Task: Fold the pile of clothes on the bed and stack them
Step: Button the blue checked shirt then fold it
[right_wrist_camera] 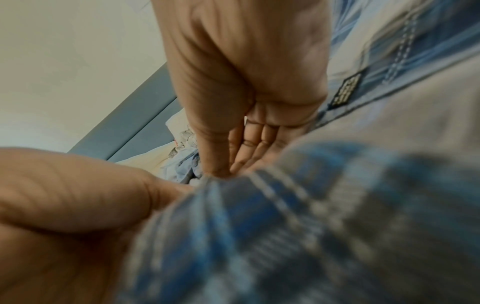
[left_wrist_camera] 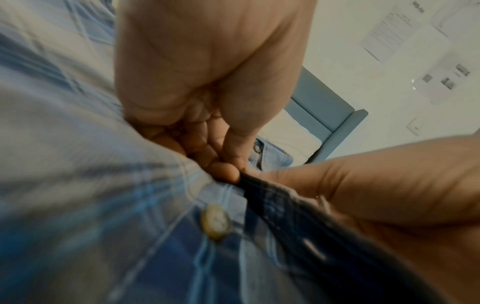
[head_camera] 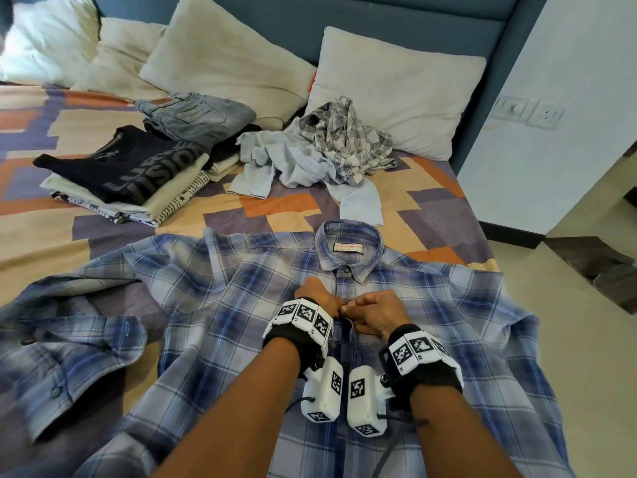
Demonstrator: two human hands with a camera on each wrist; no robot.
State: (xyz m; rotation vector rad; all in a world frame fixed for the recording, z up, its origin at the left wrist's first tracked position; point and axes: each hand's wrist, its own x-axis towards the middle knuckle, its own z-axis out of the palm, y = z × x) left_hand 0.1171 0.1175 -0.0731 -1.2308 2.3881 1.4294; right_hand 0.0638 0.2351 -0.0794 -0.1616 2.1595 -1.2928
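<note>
Blue plaid cotton is lying spread face up across the near end of the bed: the shirt is resting flat with its collar pointing toward the pillows and one sleeve sprawling off to the left. Both hands are meeting at the front strip a little below the collar. The left hand is pinching the fabric edge between thumb and fingertips, and the right hand is pinching the opposite edge, its thumb pressing down on the cloth. Judging by the button sitting just below the pinch, they are probably fastening the front so the two halves stay aligned for folding.

Beyond the collar, a crumpled pile of a pale blue shirt and a checked one is waiting near the pillows. To its left, the folded stack is sitting with a dark printed tee on top and jeans behind it. Bare bedspread is lying between the shirt and both piles, giving room to fold inward. The right side of the shirt is running close to the bed's edge, so that side looks the tighter one.
</note>
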